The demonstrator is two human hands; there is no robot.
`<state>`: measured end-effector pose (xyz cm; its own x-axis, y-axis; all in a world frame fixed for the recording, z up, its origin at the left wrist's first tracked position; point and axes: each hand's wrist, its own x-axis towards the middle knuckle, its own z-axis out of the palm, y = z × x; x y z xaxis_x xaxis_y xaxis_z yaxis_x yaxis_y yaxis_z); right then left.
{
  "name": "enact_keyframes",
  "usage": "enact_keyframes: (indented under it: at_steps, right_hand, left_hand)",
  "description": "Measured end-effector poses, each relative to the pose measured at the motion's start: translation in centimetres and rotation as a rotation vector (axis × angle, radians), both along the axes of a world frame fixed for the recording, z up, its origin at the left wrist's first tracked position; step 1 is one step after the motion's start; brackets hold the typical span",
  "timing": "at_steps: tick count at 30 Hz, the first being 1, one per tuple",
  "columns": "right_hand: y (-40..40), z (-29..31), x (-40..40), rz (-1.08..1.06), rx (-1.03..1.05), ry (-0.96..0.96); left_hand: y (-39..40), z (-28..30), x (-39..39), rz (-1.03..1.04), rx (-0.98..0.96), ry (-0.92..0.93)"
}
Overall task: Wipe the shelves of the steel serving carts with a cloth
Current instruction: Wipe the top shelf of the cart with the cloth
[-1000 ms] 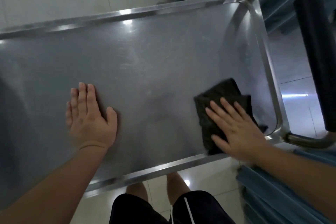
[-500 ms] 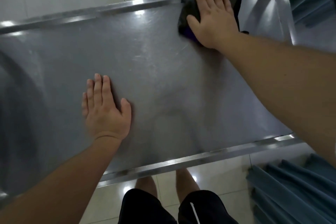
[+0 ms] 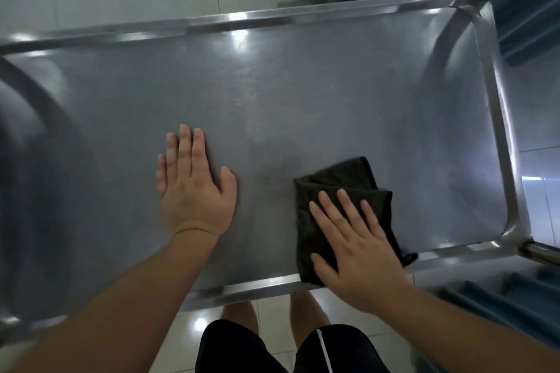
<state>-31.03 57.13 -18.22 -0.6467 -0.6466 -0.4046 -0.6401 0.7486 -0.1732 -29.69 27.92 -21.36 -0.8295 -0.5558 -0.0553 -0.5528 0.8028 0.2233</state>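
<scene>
right hand flat on cloth | left hand flat on shelf

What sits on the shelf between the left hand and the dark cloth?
Nothing: in the head view, only bare steel shelf separates the flat left hand from the cloth under the right hand.

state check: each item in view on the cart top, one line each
left hand: flat on the shelf, fingers straight, holding nothing
right hand: flat, fingers spread, pressing the cloth down
cloth: dark, folded, lying on the shelf by its near rim, partly under the right hand
shelf: steel, bare, glare spots near the far rim
</scene>
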Motion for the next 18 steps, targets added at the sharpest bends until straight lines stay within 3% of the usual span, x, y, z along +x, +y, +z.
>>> enact_keyframes:
  at_steps: [5, 11, 18]
  right_hand:
    - [-7.2, -1.2, -10.9, -0.028, -0.079, 0.184]
    - [-18.8, -0.6, -25.3, -0.063, -0.08, 0.15]
    - [-19.0, -1.0, -20.9, -0.13, -0.12, 0.156]
  left_hand:
    - [-0.2, -0.2, 0.0, -0.006, -0.005, -0.005]
    - [-0.4, -0.4, 0.0, 0.005, 0.002, 0.011]
    - [-0.6, -0.1, 0.0, 0.023, 0.071, 0.024]
